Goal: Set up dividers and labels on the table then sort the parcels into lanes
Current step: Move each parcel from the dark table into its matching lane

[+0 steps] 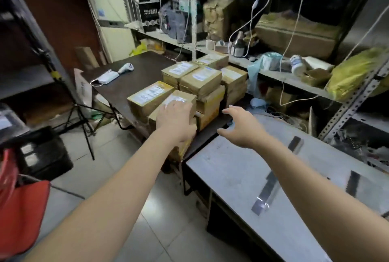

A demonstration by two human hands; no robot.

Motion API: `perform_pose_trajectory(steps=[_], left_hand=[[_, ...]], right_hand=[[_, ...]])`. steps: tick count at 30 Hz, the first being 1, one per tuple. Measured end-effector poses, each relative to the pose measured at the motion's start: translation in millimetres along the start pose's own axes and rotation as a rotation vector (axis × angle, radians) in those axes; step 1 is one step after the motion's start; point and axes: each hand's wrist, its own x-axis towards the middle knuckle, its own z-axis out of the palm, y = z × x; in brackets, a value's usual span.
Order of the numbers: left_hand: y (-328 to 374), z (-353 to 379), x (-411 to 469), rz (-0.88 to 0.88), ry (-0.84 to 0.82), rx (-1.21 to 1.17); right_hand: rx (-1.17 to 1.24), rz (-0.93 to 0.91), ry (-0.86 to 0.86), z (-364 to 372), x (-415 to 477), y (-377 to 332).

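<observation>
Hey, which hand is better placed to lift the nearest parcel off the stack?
Left. The left hand rests on top of the nearest parcel, while the right hand hovers open beside the stack, touching nothing.

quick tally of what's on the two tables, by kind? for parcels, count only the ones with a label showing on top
Parcels: 6 (more stacked beneath, too hidden to count)
Strips: 3
Mask: 1
Scanner: 1
Total: 11
</observation>
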Motion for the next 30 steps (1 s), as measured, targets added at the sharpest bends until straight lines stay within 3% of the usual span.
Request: perform_pose_trajectory(steps=[14, 20, 26, 30], left_hand=[[-221.1, 14.9, 152.7, -0.24, -0.098, -0.099], [-272.6, 41.7, 219.2, -0.143, -0.186, -0.182], [-298.8, 69.1, 281.3, 0.072, -0.242, -0.346], [-309.2, 85.5, 298.8, 0.049, -0.408, -0.523]], right_hand=[[0.163, -0.081, -0.017, 65.5, 221.5, -111.1], [0.18, 0.016, -0.049, 92.8, 262.8, -141.0], [0.144, 0.146, -0.04, 125.8, 280.8, -183.8], [0.148, 0.313, -0.07, 147.6, 284.1, -212.5]])
